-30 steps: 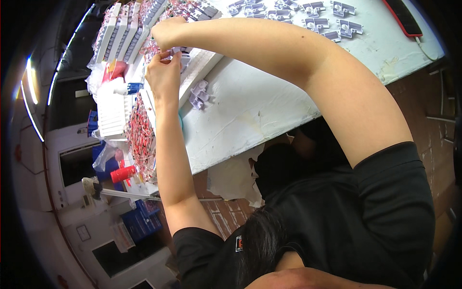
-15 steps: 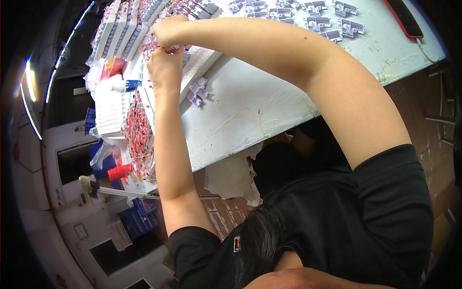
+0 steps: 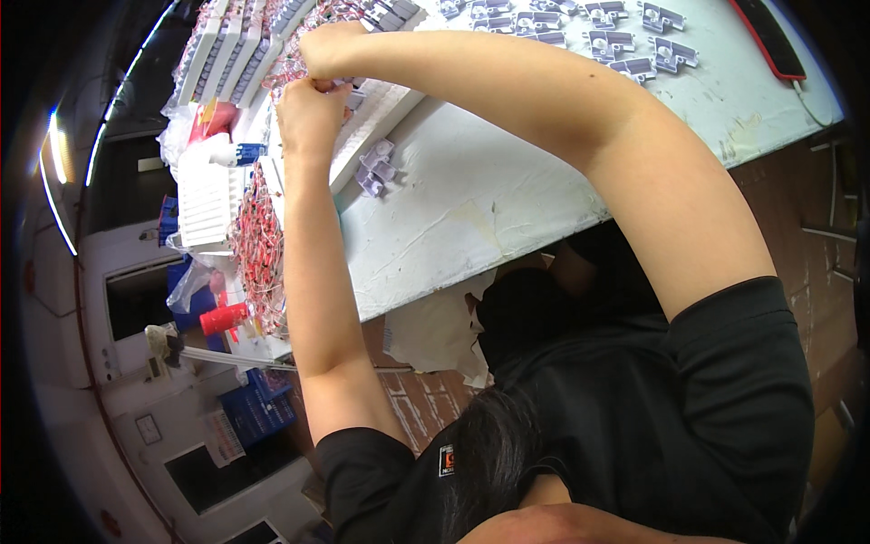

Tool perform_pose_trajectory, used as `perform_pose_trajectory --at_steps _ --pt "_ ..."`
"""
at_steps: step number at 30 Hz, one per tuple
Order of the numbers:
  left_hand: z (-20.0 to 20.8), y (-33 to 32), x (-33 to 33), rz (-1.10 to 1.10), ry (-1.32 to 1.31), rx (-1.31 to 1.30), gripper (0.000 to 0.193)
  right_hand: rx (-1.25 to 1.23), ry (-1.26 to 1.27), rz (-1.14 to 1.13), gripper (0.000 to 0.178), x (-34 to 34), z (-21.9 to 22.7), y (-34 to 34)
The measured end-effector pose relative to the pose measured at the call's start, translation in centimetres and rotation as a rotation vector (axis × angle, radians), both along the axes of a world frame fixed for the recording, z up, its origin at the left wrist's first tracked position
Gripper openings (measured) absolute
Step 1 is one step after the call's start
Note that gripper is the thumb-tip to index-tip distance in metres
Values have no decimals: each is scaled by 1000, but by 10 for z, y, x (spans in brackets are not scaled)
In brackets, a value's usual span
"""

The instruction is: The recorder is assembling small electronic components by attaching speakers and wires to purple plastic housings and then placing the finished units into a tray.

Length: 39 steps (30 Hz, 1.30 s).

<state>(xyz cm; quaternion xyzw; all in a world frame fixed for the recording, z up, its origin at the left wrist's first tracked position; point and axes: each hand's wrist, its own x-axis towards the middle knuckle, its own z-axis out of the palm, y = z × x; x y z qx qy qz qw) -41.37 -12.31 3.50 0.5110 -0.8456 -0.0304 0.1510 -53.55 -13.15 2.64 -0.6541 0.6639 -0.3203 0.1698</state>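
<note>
Both my hands meet at the far left of the table, over a white foam tray (image 3: 385,122) that holds grey plastic parts with thin red wires. My left hand (image 3: 311,111) is closed, its thumb and fingertips pressed together at the tray's left side. Just beyond it, my right hand (image 3: 332,49) curls inward with its fingers bent. Whatever lies between the fingertips is hidden by the hands. Beside the tray, near my left wrist, lie small grey-lilac plastic housings (image 3: 376,168).
More grey housings (image 3: 609,43) lie in rows at the far side of the white table (image 3: 471,181). A red-edged phone (image 3: 768,41) with a cable is at the far right. Stacked white trays (image 3: 222,54), a bundle of red wires (image 3: 258,245) and a red roll (image 3: 223,319) stand left.
My left hand has shifted slightly up, and my right hand slightly to the right. Both stay closed at the same tray, and the view has shifted a little.
</note>
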Motion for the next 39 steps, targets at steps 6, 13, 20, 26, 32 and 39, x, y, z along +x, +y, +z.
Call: perform_pose_trajectory --at_steps 6,13,20,26,32,39 --pt "4 -12 -6 -27 62 173 20 -147 15 -89 24 -3 -13 -15" --pt "-3 2 -6 55 55 92 24 -271 -28 -111 26 -4 -11 -11" --pt "-6 2 -3 -4 -31 -67 26 -476 -10 -125 31 -19 -3 11" --pt "19 -1 26 -5 198 -96 36 -346 -140 32 43 -58 -24 38" --pt "53 117 111 70 674 -291 23 -316 -13 -38 30 -122 -22 257" --pt "-76 138 155 -20 958 28 35 -395 -544 -382 12 -104 -76 362"
